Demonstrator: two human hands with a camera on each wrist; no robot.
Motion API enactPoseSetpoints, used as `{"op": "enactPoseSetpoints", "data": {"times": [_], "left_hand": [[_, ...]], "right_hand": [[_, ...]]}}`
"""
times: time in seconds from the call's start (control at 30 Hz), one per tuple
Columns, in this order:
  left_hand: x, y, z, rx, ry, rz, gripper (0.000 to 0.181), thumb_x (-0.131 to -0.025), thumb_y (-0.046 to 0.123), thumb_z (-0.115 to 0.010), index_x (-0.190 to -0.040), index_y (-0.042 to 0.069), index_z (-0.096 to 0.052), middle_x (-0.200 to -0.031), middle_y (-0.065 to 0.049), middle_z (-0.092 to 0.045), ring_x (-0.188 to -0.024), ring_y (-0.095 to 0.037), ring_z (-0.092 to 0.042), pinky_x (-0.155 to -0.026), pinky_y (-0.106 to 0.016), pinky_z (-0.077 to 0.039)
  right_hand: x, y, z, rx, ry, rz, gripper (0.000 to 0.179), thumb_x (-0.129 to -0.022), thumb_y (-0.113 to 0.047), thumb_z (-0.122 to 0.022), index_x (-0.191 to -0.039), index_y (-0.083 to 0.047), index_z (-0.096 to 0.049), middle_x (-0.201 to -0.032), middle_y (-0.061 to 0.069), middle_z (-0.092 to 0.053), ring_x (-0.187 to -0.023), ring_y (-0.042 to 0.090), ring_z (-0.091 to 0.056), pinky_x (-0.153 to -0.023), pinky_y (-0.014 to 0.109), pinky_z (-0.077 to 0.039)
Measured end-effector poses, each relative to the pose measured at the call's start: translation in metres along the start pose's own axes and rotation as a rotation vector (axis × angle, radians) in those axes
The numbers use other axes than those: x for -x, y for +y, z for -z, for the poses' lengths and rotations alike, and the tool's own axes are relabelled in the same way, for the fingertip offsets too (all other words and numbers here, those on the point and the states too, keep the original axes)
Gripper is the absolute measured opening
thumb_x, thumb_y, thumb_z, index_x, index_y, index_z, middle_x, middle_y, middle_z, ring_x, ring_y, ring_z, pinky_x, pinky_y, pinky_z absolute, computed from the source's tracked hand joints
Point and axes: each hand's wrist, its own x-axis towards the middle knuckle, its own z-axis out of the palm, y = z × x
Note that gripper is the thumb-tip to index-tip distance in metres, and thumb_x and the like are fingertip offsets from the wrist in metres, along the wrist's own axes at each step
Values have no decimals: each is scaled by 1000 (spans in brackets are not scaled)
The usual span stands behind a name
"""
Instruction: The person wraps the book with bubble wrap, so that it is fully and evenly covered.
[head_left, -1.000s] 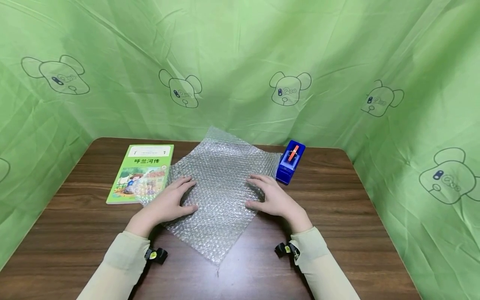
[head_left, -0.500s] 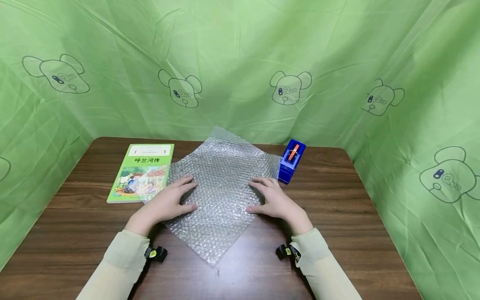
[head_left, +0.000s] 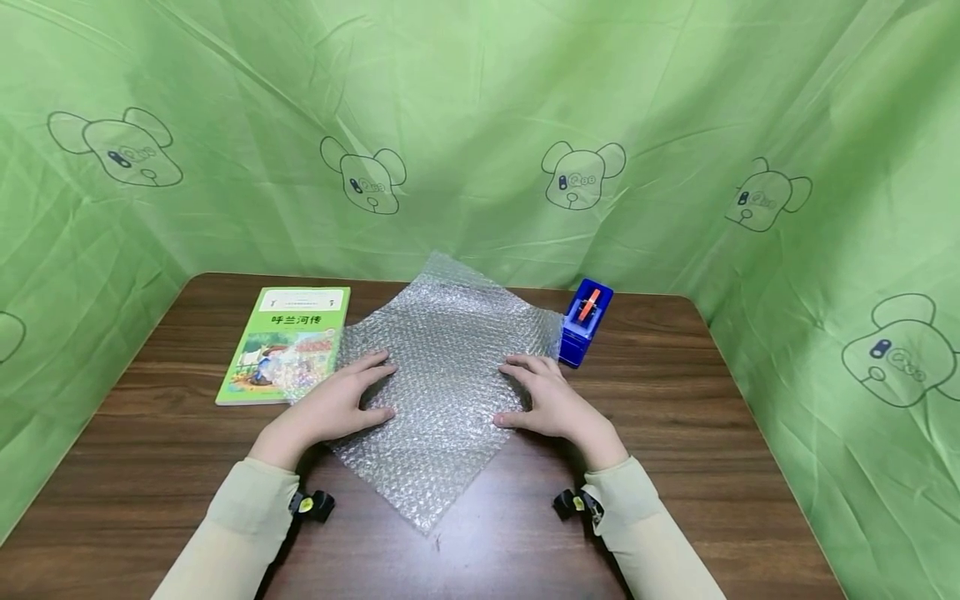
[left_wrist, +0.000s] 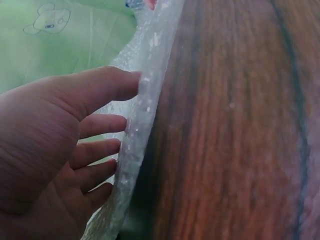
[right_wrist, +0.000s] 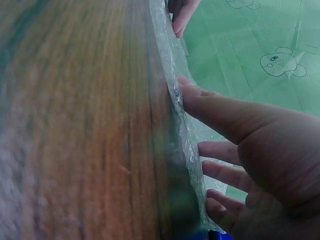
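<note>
Here, bubble wrap [head_left: 442, 367], beneath each hand [head_left: 335, 404] [head_left: 555, 398]

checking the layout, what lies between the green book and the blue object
The head view shows bubble wrap between the green book and the blue object, one corner over the book.

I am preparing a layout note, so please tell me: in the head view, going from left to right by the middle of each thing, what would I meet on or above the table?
Book, left hand, bubble wrap, right hand, blue object.
</note>
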Motion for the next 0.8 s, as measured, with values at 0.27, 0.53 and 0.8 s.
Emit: {"op": "enactPoseSetpoints", "data": {"times": [0.27, 0.53, 0.8], "left_hand": [[-1, 0, 0, -1, -2, 2, 74, -97, 31, -83, -158, -1, -55, -171, -26, -39, -157, -51, -35, -125, -69, -32], [0, -3, -2, 10, 6, 0, 75, -97, 33, -84, -158, 1, -55, -171, -25, -39, -157, -51, -36, -126, -69, -31], [-1, -7, -3, 14, 8, -8, 75, -97, 35, -84, -158, 2, -56, -171, -24, -40, -157, -51, -35, -126, -70, -30]], "right_hand": [[-1, 0, 0, -11, 3, -7, 95, -86, -55, -92, -160, -9, -55, -169, 12, -45, -156, 43, -31, -128, 64, -29], [-2, 0, 0, -35, 12, -17, 95, -82, -53, -96, -158, -10, -59, -168, 12, -47, -155, 42, -32, -128, 65, -29], [-3, 1, -1, -44, 20, -24, 95, -81, -52, -97, -156, -9, -60, -167, 13, -47, -155, 43, -32, -128, 67, -28]]}}
